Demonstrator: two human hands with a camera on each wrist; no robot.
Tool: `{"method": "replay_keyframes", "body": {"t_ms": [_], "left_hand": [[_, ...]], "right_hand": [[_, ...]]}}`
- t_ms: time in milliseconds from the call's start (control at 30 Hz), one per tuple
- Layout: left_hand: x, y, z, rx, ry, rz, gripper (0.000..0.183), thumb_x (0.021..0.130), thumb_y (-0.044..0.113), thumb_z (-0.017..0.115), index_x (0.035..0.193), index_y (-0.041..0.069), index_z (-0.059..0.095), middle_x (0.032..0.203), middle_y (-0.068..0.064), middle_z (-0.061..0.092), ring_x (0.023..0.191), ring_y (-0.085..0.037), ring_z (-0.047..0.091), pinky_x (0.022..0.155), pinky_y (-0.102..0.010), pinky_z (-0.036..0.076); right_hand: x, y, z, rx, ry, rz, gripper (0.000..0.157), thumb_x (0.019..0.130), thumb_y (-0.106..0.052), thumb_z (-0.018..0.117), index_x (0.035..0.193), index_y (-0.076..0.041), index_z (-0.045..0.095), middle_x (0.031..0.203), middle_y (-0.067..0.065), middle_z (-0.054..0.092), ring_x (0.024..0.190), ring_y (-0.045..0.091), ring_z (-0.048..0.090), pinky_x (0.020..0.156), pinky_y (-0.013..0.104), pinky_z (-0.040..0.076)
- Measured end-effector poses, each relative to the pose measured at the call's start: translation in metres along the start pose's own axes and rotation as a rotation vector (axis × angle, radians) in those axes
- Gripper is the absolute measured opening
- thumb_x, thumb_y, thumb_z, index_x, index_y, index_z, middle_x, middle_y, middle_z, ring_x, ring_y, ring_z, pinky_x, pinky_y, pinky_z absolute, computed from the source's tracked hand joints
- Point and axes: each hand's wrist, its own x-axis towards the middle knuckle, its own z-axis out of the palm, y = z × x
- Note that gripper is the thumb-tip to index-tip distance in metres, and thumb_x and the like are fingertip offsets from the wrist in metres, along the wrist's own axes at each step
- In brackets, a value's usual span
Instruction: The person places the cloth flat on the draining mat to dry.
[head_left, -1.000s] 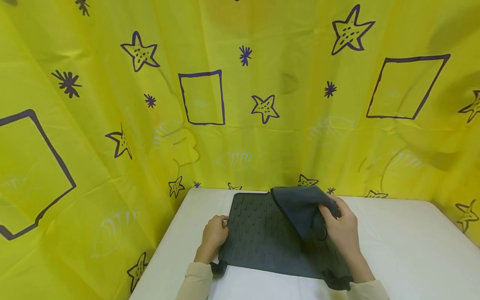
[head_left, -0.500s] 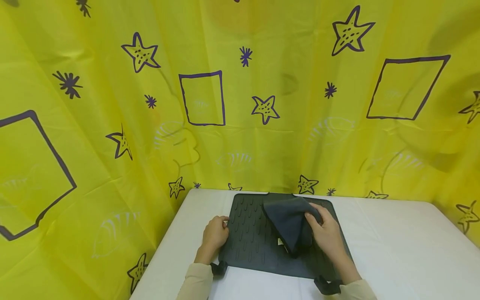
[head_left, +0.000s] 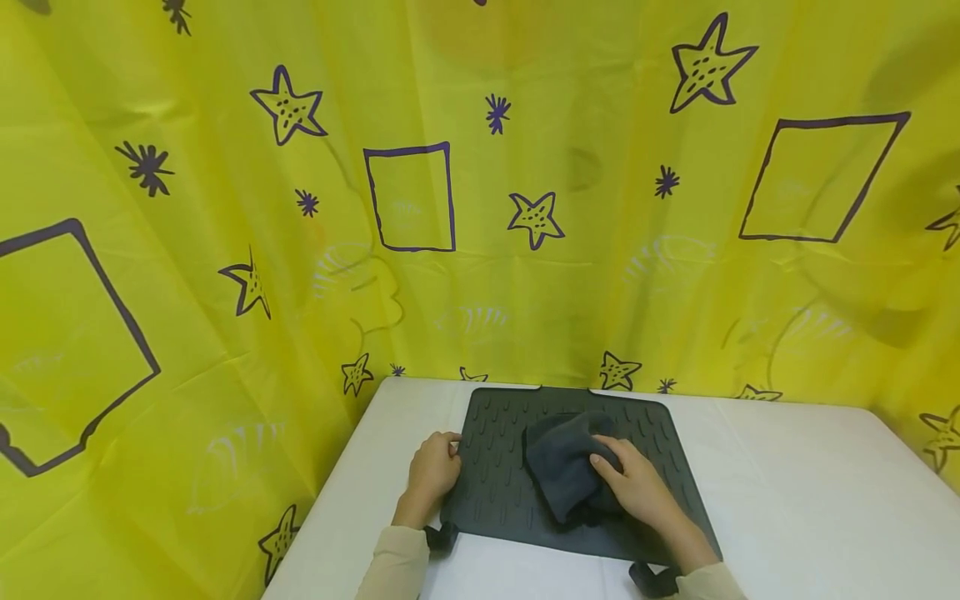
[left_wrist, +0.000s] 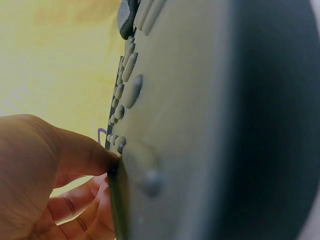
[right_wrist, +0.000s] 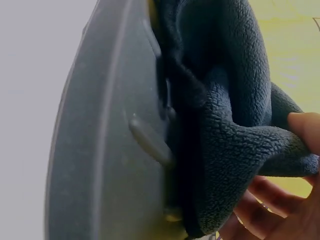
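A dark grey mat (head_left: 495, 492) with raised oblong bumps lies on the white table in the head view. At its left edge my left hand (head_left: 433, 468) pinches the rim between thumb and fingers; the left wrist view shows the thumb (left_wrist: 92, 152) on top. Over the middle of the mat sits a bunched dark blue-grey cloth (head_left: 562, 462). My right hand (head_left: 637, 482) pinches a fold of it from the right. Up close in the right wrist view, the cloth (right_wrist: 230, 145) is fuzzy and folded, touching the bumpy surface.
A white table (head_left: 810, 500) extends on both sides of the mat. Yellow curtains (head_left: 480, 275) printed with stars and squares hang behind it and at the sides. Black straps (head_left: 441, 538) circle both wrists.
My right hand has moved left and down with the cloth, from the mat's right side to its middle. The raised cloth is now lower and more bunched. The left hand stays at the rim.
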Motion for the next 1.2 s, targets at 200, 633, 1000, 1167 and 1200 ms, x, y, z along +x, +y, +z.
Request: {"method": "replay_keyframes", "body": {"t_ms": [200,633,1000,1167,1200], "left_hand": [[0.000,0.002,0.001,0.025,0.007,0.002,0.035,0.084,-0.003,0.065,0.117,0.003,0.074,0.081,-0.003,0.058,0.066,-0.017,0.051,0.057,-0.033,0.042],[-0.011,0.051,0.001,0.081,-0.103,0.238,0.010,0.086,0.016,0.078,0.093,0.013,0.072,0.094,-0.005,0.062,0.088,-0.020,0.055,0.071,-0.035,0.047],[-0.035,0.089,0.010,-0.077,-0.548,0.216,0.038,0.096,0.037,0.070,0.066,0.013,0.068,0.054,0.011,0.044,0.048,-0.005,0.039,0.046,-0.022,0.030],[-0.045,0.098,0.012,-0.136,-0.614,0.118,0.045,0.088,0.047,0.077,0.061,0.013,0.067,0.052,0.010,0.047,0.048,-0.008,0.041,0.046,-0.025,0.031],[-0.046,0.100,0.012,-0.145,-0.621,0.106,0.048,0.086,0.047,0.079,0.057,0.013,0.064,0.050,0.010,0.045,0.047,-0.008,0.039,0.045,-0.025,0.030]], "right_hand": [[-0.002,0.000,0.006,-0.035,-0.034,-0.003,0.045,0.103,-0.028,0.061,0.142,-0.006,0.057,0.135,0.020,0.062,0.126,0.042,0.059,0.104,0.062,0.045],[0.002,0.001,0.002,0.036,-0.107,0.047,0.062,0.099,-0.037,0.066,0.146,-0.001,0.048,0.147,0.026,0.052,0.134,0.047,0.051,0.108,0.065,0.041],[0.003,0.011,-0.021,0.068,-0.046,0.101,0.037,0.111,-0.024,0.042,0.132,0.002,0.058,0.127,0.022,0.065,0.110,0.032,0.065,0.095,0.053,0.053],[0.003,0.019,-0.024,-0.048,-0.131,0.122,0.021,0.100,-0.009,0.056,0.114,0.002,0.067,0.102,0.012,0.071,0.093,0.025,0.067,0.083,0.047,0.054],[0.003,0.020,-0.024,-0.063,-0.155,0.123,0.020,0.098,-0.010,0.059,0.112,0.002,0.067,0.098,0.010,0.070,0.090,0.023,0.065,0.080,0.045,0.053]]}}
